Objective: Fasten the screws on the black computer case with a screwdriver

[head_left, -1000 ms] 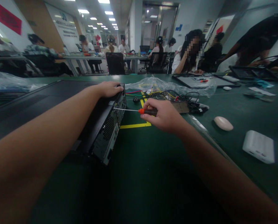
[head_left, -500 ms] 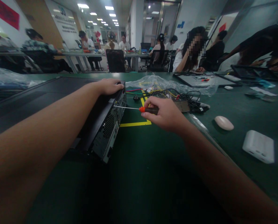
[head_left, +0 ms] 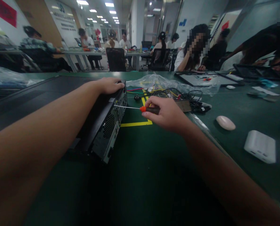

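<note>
A black computer case (head_left: 88, 122) lies on its side at the left, its rear panel with vent holes and ports turned to the right. My left hand (head_left: 110, 85) holds the case at its far rear corner, fingers bent over the edge and partly hidden. My right hand (head_left: 167, 113) is closed round the dark handle of a screwdriver (head_left: 143, 109) with an orange collar. The thin shaft points left, and its tip meets the rear panel near the upper edge. Whether the tip sits in a screw is too small to tell.
Behind my right hand lie tangled cables (head_left: 187, 94), a metal box (head_left: 183, 105) and clear plastic wrap (head_left: 163, 81). A pale mouse (head_left: 226, 122) and a white box-shaped device (head_left: 260, 146) lie right. Yellow tape (head_left: 136, 124) marks the green table (head_left: 140, 185). Several people sit beyond.
The view has shifted very slightly. The screwdriver stays against the rear panel, and both hands keep nearly the same places.
</note>
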Demonstrator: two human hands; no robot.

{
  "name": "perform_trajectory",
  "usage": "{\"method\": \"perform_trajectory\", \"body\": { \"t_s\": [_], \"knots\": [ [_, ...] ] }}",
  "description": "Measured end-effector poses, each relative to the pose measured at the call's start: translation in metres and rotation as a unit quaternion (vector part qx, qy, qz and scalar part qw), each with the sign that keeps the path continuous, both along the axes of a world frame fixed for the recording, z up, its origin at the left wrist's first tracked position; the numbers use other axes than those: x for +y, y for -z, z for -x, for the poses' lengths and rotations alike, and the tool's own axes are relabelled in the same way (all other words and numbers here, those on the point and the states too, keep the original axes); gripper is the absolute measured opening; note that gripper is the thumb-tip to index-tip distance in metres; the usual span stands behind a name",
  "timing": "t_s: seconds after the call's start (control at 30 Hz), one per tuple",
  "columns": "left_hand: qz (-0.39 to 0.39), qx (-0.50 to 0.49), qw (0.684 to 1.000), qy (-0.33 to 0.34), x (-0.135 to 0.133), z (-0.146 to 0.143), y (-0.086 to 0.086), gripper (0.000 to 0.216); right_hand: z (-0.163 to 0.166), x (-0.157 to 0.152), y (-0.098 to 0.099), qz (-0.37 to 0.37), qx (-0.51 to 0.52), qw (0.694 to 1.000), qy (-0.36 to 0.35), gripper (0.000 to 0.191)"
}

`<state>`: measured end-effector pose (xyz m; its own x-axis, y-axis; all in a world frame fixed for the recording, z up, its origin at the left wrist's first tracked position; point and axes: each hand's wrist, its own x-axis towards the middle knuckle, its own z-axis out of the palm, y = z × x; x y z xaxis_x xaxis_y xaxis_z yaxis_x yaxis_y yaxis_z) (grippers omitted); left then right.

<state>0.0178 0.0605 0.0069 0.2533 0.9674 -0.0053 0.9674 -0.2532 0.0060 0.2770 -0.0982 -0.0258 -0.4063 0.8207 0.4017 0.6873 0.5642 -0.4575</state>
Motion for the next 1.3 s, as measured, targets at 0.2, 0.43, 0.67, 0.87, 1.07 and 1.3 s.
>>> {"method": "perform_trajectory", "body": {
  "t_s": [0.2,0.43,0.67,0.87,1.07,1.3],
  "knots": [
    [0.003,0.004,1.000,-0.001,0.0022,0.0006,0.0006,0.077,-0.0011,0.0000,-0.0025,0.005,-0.006,1.000,0.002,0.027],
    [0.002,-0.017,1.000,0.009,0.0072,0.0040,0.0038,0.081,0.0021,0.0000,-0.0016,0.023,-0.009,1.000,-0.004,0.041],
    [0.004,-0.011,1.000,0.006,0.0030,0.0009,0.0014,0.078,0.0006,-0.0003,0.0002,0.004,0.005,1.000,0.000,0.026],
    [0.001,-0.004,1.000,-0.004,0.0024,0.0001,0.0016,0.076,-0.0005,0.0014,0.0008,-0.016,0.001,1.000,-0.007,0.020],
    [-0.005,-0.002,1.000,-0.003,0.0058,0.0014,0.0033,0.074,0.0011,-0.0001,0.0003,-0.015,-0.003,1.000,-0.003,0.019],
    [-0.002,0.002,1.000,0.001,0.0057,0.0029,0.0028,0.077,0.0007,-0.0003,-0.0013,-0.001,-0.001,1.000,-0.001,0.019]
  ]
}}
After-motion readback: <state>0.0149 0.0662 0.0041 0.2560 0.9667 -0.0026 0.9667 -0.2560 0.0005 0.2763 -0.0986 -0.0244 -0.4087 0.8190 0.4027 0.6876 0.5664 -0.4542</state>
